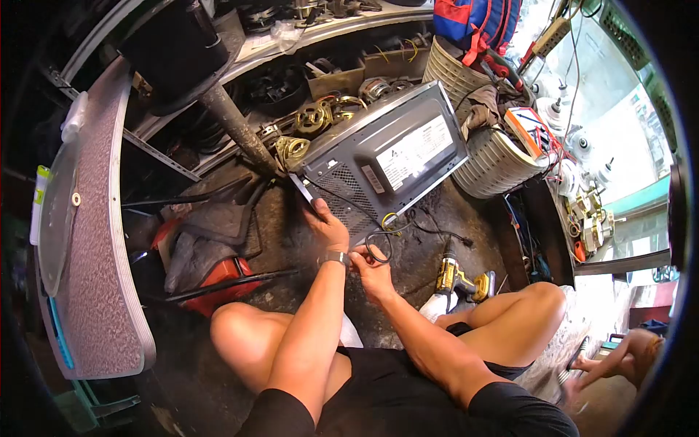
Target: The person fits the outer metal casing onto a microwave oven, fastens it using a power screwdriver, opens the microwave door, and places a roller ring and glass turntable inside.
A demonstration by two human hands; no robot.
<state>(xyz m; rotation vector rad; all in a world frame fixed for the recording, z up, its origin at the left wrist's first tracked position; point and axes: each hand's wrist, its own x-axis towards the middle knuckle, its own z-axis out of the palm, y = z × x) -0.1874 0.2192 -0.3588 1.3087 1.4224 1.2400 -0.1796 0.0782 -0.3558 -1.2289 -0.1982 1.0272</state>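
Note:
A dark metal appliance casing (397,156) with white labels and a perforated panel stands tilted in front of me. My left hand (328,229) rests at its lower left corner, fingers spread against the edge. Close beside it, my right hand (370,271) is pinched on a black cable (387,249) that loops up towards the casing. A yellow-green wire (391,221) shows at the casing's lower edge. The cable's plug (466,240) lies on the floor to the right. Near my right foot is a yellow and black cordless drill (453,278).
Shelves (331,80) of motor parts run behind the casing. White baskets (497,164) stand at the right, with a blue and red bag (484,22) above. A red and black object (218,273) lies left. At lower right is another person's leg (619,360).

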